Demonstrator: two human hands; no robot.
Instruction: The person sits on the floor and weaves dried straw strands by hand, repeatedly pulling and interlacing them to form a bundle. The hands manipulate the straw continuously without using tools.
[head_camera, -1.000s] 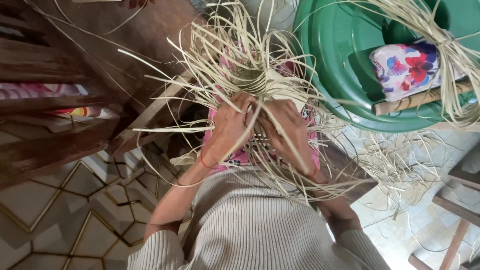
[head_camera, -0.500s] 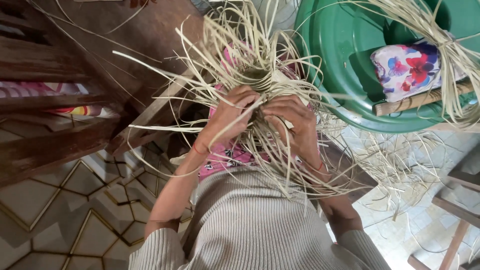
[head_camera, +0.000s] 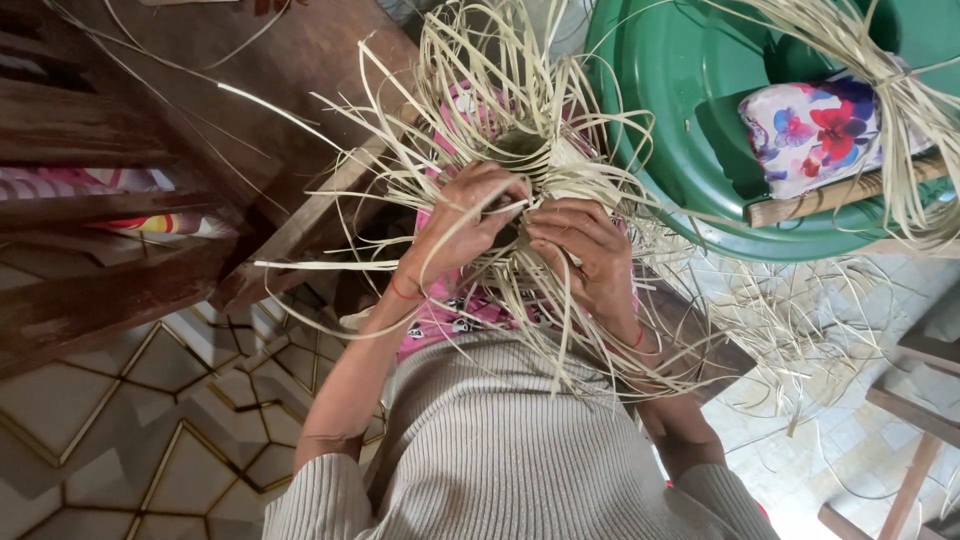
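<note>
Both hands pinch the straw weave (head_camera: 530, 165) in my lap: left hand (head_camera: 465, 220) grips strands so they don't spring loose, right hand (head_camera: 585, 250) clamps the woven center tight.

Woven centre (head_camera: 520, 150) mostly hidden behind hands and straw strips (head_camera: 480, 90); green tub (head_camera: 680, 130) cut by top edge.

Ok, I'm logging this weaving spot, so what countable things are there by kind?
Hands at the weave: 2, left hand and right hand
Woven straw piece: 1
Green plastic basin: 1
Floral cushion: 1
Loose straw bundle: 1
Total: 6
</note>
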